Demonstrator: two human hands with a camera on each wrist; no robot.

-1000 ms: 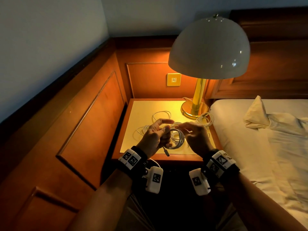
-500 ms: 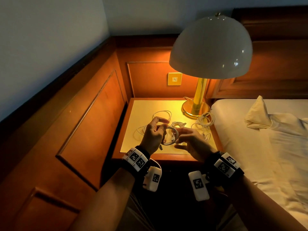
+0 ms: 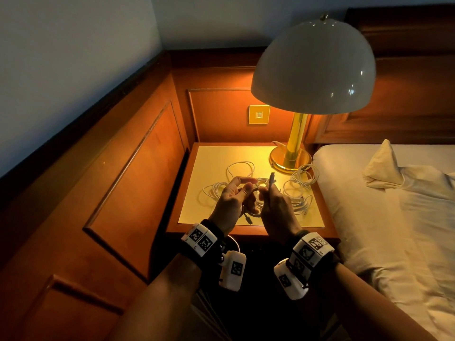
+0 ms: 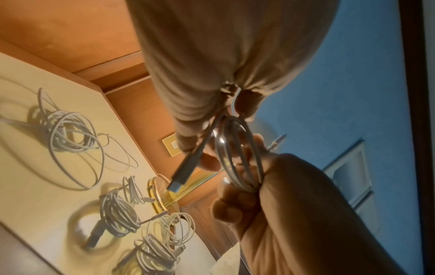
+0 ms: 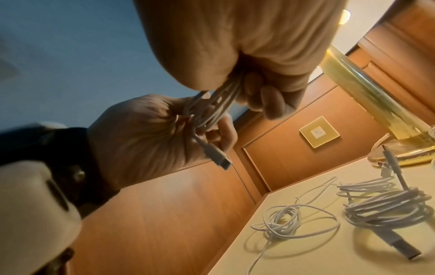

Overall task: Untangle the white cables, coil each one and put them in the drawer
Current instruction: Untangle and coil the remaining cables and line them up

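Note:
Both hands hold one small coiled white cable [image 4: 237,158] above the front of the nightstand [image 3: 211,217]. My left hand [image 3: 234,196] pinches the coil's top, and a USB plug [image 4: 182,177] dangles below its fingers. My right hand [image 3: 277,210] grips the opposite side of the loops [image 5: 219,101], and the cable's other end [image 3: 272,179] sticks up above its knuckles. More white cables lie on the tabletop: a loose tangle [image 3: 219,187] at the left, a coil [image 3: 301,177] by the lamp and a bundle [image 3: 301,203] at the right. No drawer shows.
A brass lamp [image 3: 293,156] with a white dome shade [image 3: 312,67] stands at the back right of the nightstand. Wood panelling [image 3: 138,173] closes the left and back. A bed with white sheets [image 3: 384,217] lies to the right.
The round coil seen between my hands is now pressed narrow between them. My right hand has turned upright, and a cable end now points up from it.

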